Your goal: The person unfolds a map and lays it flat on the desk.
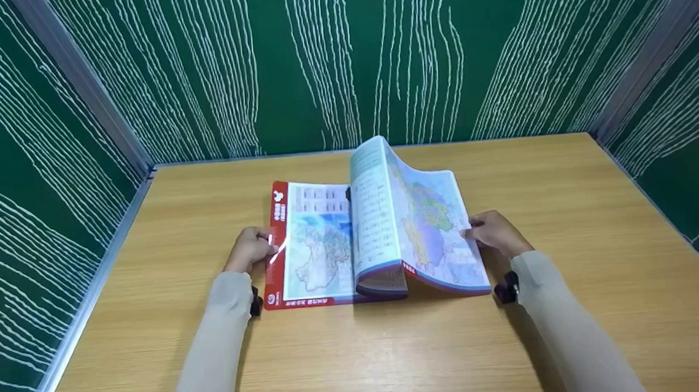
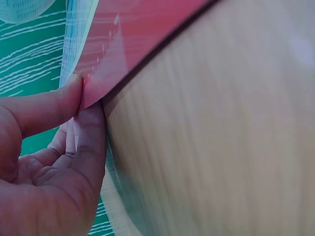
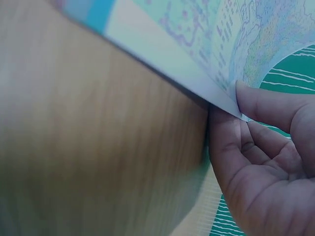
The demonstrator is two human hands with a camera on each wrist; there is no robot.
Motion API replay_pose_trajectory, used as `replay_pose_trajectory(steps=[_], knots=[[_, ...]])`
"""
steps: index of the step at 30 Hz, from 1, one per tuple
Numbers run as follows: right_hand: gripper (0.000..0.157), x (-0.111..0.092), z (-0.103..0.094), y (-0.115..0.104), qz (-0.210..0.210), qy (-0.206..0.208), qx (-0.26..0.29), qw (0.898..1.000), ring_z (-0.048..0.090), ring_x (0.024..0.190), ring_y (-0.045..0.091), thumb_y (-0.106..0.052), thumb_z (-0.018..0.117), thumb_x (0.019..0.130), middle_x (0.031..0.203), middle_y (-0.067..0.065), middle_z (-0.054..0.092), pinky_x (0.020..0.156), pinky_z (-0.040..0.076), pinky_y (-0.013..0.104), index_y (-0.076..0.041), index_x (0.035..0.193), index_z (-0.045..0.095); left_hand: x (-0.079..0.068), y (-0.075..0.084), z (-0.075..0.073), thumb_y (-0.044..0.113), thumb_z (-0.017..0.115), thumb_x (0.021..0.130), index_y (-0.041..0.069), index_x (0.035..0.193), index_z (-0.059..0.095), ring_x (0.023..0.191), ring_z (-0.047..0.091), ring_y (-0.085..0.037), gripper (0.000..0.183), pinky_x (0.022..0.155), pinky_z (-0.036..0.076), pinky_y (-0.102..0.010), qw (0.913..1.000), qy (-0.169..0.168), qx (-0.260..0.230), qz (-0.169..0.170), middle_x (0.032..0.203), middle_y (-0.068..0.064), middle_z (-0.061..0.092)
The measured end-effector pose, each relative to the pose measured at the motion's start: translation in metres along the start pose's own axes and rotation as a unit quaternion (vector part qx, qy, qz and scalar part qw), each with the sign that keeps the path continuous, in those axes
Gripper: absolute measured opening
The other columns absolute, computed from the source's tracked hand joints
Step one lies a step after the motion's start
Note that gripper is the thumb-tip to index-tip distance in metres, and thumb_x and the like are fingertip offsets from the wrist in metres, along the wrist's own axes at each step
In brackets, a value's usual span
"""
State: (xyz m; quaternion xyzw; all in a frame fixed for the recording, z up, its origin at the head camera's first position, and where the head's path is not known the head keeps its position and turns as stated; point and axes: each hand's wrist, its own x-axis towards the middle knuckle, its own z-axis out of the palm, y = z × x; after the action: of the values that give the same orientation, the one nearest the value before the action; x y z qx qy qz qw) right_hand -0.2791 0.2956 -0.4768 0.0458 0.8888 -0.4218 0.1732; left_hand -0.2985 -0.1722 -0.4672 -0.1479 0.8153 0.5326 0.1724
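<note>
A folded, glossy map (image 1: 319, 247) with a red border stands partly opened in the middle of the table. Its left panel lies low, a middle fold (image 1: 374, 213) bulges upward, and the right panel (image 1: 431, 227) curves out to the right. My left hand (image 1: 250, 250) pinches the red left edge between thumb and index finger; the left wrist view shows this red border (image 2: 133, 39) close up. At the opposite side, my right hand (image 1: 498, 233) pinches the right panel's outer edge, with the thumb over the printed face (image 3: 197, 54) and fingers beneath.
The wooden table (image 1: 391, 353) runs under both forearms. Green walls with white wavy lines (image 1: 315, 63) rise behind it and at both sides, joined by grey corner posts (image 1: 83, 85). A black wrist camera (image 1: 506, 287) sits on the right wrist, another (image 1: 255, 302) on the left.
</note>
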Motion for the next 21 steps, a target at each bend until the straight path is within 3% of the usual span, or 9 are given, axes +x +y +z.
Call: replay_pose_trajectory(steps=[3, 13, 21], knots=[[0.054, -0.0009, 0.0007, -0.0007, 0.005, 0.005, 0.008, 1.0, 0.049, 0.126, 0.038, -0.017, 0.057, 0.094, 0.139, 0.029, 0.047, 0.107, 0.039, 0.05, 0.009, 0.139, 0.042, 0.0, 0.0005, -0.0012, 0.0, 0.057, 0.089, -0.001, 0.129, 0.046, 0.106, 0.058, -0.03, 0.041, 0.089, 0.053, -0.044, 0.9999, 0.004, 0.008, -0.011, 0.126, -0.019, 0.051], [0.046, 0.0, -0.0003, -0.0017, 0.013, 0.011, 0.007, 1.0, 0.06, 0.098, 0.02, -0.016, 0.057, 0.094, 0.123, 0.023, 0.061, 0.094, 0.049, 0.038, 0.007, 0.133, 0.051, 0.0005, -0.0016, -0.0047, 0.0, 0.058, 0.089, -0.002, 0.122, 0.048, 0.107, 0.057, -0.03, 0.035, 0.089, 0.053, -0.044, 0.9996, 0.01, 0.025, -0.003, 0.125, -0.019, 0.051], [0.051, -0.0009, -0.0027, -0.0018, 0.026, 0.01, 0.016, 0.999, 0.06, 0.101, 0.022, -0.014, 0.056, 0.094, 0.13, 0.027, 0.056, 0.096, 0.049, 0.039, 0.008, 0.138, 0.043, 0.0003, -0.0039, -0.0082, -0.003, 0.056, 0.089, -0.004, 0.124, 0.046, 0.108, 0.057, -0.031, 0.036, 0.09, 0.053, -0.044, 0.9999, 0.008, 0.01, 0.002, 0.126, -0.02, 0.051]])
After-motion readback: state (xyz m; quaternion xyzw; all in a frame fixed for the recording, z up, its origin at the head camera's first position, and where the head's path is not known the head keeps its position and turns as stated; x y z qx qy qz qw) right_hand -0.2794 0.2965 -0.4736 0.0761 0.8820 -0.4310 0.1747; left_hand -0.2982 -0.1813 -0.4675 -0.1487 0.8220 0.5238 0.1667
